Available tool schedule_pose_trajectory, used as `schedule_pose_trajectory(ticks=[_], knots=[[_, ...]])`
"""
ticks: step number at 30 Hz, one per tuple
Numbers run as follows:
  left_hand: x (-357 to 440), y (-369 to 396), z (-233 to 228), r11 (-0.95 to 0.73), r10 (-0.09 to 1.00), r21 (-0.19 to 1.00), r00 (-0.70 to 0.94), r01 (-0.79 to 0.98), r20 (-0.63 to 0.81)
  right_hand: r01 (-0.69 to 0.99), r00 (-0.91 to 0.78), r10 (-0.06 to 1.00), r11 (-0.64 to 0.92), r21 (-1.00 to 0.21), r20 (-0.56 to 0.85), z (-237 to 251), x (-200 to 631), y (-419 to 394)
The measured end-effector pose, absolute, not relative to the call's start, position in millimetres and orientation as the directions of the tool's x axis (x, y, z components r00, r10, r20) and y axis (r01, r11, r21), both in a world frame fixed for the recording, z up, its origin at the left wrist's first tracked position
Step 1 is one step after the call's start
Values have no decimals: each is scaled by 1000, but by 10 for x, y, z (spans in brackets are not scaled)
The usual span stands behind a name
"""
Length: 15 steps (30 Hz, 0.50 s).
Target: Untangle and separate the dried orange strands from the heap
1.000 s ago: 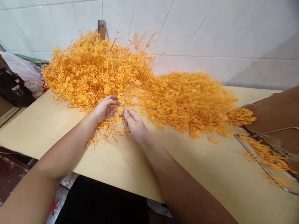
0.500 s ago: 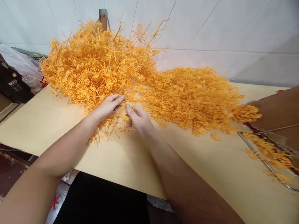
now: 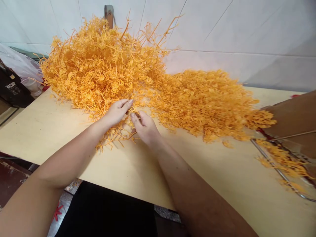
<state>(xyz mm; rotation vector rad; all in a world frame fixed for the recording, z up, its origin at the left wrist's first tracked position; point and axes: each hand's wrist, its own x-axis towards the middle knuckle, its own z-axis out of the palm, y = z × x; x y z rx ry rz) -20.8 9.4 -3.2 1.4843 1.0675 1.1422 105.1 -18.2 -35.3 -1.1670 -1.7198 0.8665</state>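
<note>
My left hand [image 3: 119,111] is closed, thumb against fingers, on a thin orange plastic piece with star-like shapes and sprue stems. Just to its right, my right hand [image 3: 144,124] pinches part of the same orange piece [image 3: 134,110]; the fingers hide most of it. Stray orange stems [image 3: 111,140] hang or lie below the hands, over the table. Behind my left hand rises a tall tangled heap of orange plastic pieces with long stems [image 3: 98,65]. A lower, denser pile of small orange pieces [image 3: 202,105] spreads to the right of my hands.
The pale wooden table [image 3: 133,174] runs along a white panelled wall [image 3: 222,33]. At right stand a brown cardboard box [image 3: 293,121] and a metal wire frame [image 3: 281,176] with orange pieces about it. A black bag [image 3: 13,87] and a clear plastic cup [image 3: 32,86] are at far left.
My right hand has shifted slightly left and turned a little at the piece. My left hand stays almost in place. The view has moved slightly.
</note>
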Motion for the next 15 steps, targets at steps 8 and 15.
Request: schedule_pose_trajectory(ticks=[8, 15], knots=[[-190, 95, 63, -4, 1000, 999, -29, 44, 5, 242, -326, 898, 381, -892, 295, -189, 984, -332], [-322, 268, 29, 85, 979, 964, -160, -251, -128, 125, -531, 753, 524, -842, 389, -86, 838, -563]])
